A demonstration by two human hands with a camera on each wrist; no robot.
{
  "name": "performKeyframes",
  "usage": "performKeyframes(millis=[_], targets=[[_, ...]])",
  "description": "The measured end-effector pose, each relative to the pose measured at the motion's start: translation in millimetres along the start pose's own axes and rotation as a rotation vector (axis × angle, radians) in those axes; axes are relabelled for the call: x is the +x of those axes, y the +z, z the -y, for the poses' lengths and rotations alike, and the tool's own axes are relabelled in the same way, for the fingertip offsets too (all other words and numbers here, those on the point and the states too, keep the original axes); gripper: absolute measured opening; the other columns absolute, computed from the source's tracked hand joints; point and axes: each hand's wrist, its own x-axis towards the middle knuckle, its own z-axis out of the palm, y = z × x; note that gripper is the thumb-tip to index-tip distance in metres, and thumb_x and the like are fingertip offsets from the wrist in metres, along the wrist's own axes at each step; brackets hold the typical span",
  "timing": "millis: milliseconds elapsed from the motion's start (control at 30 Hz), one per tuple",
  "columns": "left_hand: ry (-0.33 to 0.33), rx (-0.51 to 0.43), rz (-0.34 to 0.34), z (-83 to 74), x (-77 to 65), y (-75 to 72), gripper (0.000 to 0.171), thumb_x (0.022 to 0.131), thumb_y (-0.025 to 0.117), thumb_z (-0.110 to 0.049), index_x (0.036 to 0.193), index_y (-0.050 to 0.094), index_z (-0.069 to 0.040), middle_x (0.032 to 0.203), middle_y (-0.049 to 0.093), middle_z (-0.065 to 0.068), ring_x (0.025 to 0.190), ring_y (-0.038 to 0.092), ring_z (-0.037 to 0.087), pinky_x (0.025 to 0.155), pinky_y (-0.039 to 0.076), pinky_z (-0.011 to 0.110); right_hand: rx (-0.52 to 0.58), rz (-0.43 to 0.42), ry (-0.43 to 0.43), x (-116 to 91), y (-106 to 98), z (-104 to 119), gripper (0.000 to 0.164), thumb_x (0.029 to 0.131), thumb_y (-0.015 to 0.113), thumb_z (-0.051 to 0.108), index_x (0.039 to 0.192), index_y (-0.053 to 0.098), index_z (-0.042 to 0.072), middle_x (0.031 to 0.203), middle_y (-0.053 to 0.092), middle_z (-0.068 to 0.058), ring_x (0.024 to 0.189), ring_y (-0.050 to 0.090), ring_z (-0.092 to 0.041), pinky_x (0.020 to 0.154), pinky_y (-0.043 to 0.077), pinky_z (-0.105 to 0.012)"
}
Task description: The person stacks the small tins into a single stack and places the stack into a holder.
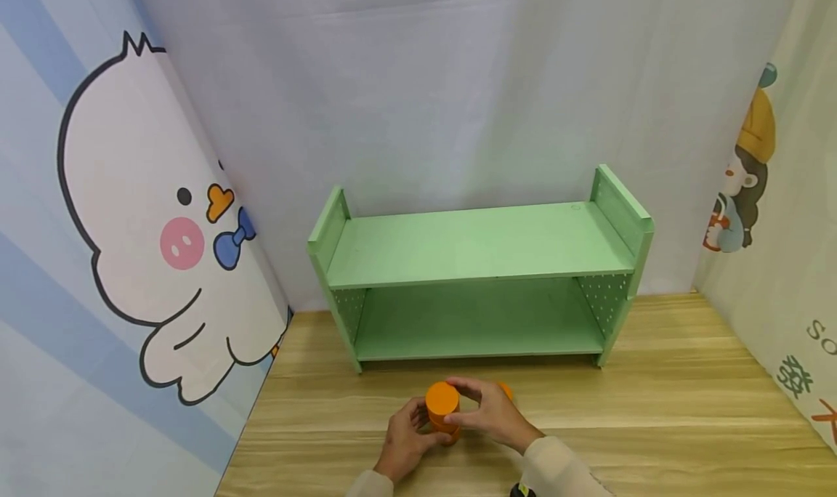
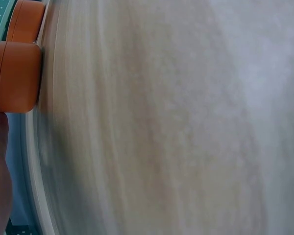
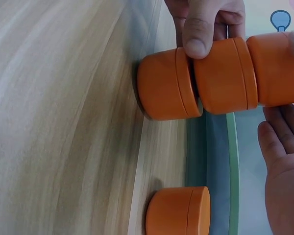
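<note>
Three orange lidded jars stand in a column on the wooden table in the right wrist view: a bottom jar [image 3: 159, 88], a middle jar [image 3: 223, 78] and a top jar [image 3: 274, 68]. My left hand [image 1: 405, 439] grips the middle jar low down, its thumb [image 3: 197, 36] near the seam above the bottom jar. My right hand [image 1: 493, 412] holds the top jar between thumb and fingers. A small gap shows between the bottom and middle jars. Another orange jar [image 3: 174, 213] stands apart, partly hidden behind my right hand in the head view.
A light green two-tier shelf [image 1: 480, 246] stands behind the hands against a pale cloth backdrop [image 1: 418, 83]. The wooden table [image 1: 686, 395] extends to both sides. A small black object [image 1: 522, 490] shows at the bottom edge by the right sleeve. Printed cloths hang left and right.
</note>
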Motion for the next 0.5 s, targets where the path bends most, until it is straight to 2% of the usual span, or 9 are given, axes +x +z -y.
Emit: performKeyframes(millis=[233, 500], targets=[[-0.005, -0.009, 0.000, 29.7, 7.1, 1.9, 0.057, 0.072, 0.087, 0.002, 0.122, 0.060, 0.002, 0.125, 0.065, 0.018, 0.117, 0.063, 0.034, 0.099, 0.054, 0.038, -0.026, 0.007, -0.014, -2, -10, -1, 0.067, 0.084, 0.082, 0.017, 0.138, 0.052, -0.008, 0.140, 0.053, -0.026, 0.132, 0.048, -0.042, 0.110, 0.040, -0.052], [0.023, -0.007, 0.006, 32.1, 6.6, 1.4, 0.058, 0.072, 0.089, -0.008, 0.122, 0.061, 0.001, 0.124, 0.066, 0.016, 0.116, 0.063, 0.033, 0.098, 0.055, 0.038, -0.063, -0.021, -0.004, -5, -25, -3, 0.065, 0.084, 0.081, 0.015, 0.138, 0.053, -0.008, 0.139, 0.055, -0.025, 0.131, 0.049, -0.042, 0.110, 0.040, -0.052]])
